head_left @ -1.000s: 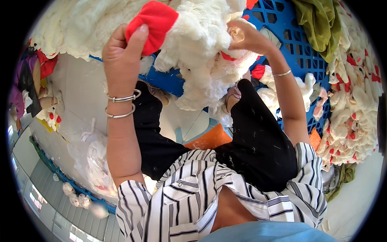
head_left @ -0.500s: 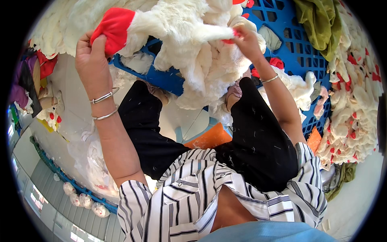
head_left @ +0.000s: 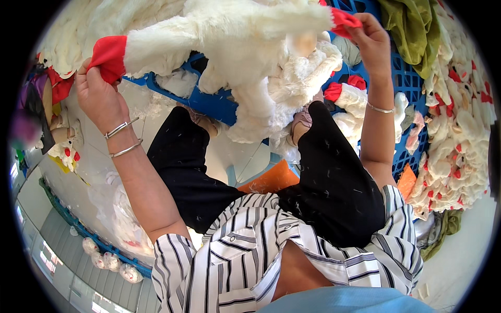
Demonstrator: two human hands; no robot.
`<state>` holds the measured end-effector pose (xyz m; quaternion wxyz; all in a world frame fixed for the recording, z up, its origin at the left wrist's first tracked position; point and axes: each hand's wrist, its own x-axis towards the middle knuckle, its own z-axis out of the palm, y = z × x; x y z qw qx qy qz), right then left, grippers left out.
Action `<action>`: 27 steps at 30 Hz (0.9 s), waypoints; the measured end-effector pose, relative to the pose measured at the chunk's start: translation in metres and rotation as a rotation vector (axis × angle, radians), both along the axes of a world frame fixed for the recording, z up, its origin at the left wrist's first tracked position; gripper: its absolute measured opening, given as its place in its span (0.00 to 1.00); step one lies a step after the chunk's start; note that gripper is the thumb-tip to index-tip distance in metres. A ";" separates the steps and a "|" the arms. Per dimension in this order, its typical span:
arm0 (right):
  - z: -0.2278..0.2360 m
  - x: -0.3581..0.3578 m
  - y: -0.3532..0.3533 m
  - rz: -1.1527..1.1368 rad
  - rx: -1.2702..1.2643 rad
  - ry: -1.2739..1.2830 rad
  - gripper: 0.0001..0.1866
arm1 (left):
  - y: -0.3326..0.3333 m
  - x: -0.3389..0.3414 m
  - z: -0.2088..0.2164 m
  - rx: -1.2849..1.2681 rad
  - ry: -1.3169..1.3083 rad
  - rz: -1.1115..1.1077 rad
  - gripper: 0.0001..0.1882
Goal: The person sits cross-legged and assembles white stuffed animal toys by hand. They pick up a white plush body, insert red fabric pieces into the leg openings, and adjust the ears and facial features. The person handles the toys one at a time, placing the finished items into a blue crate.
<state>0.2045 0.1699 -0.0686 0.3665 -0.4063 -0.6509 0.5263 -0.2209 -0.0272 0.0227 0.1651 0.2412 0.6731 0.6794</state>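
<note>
A white furry plush skin (head_left: pixel 224 36) with red ends is stretched across the upper part of the view between my two hands. My left hand (head_left: pixel 102 91) pinches the red end (head_left: pixel 110 56) at its left. Farther right and higher, my right hand (head_left: pixel 371 41) grips the opposite red end (head_left: pixel 344 21). The skin's middle hangs down and looks limp and unstuffed. Beneath and behind it lie more white furry pieces (head_left: pixel 302 86), so where one piece stops and another starts is hard to make out.
A blue plastic crate (head_left: pixel 206 101) holds white pieces before me. Rightward are white pieces with red tips (head_left: pixel 355 101), an olive-green cloth (head_left: pixel 415 31) and a large white-and-red heap (head_left: pixel 454 141). An orange piece (head_left: pixel 271 177) lies between my legs; clear plastic bags (head_left: pixel 125 214) are at the left.
My hands have moved apart, the left one leftward and down, the right one rightward and up. The furry skin between them is now pulled out straighter.
</note>
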 end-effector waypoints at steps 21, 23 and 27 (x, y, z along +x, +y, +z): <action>-0.005 -0.133 -0.106 0.580 0.082 -0.370 0.17 | 0.003 0.100 0.004 0.018 -0.400 -1.021 0.07; -0.015 -0.088 -0.060 0.332 0.080 -0.524 0.11 | 0.008 0.102 0.009 -0.031 -0.442 -0.849 0.11; -0.016 0.034 0.022 -0.146 0.523 -0.340 0.12 | 0.008 0.080 0.002 -0.141 -0.402 -0.800 0.17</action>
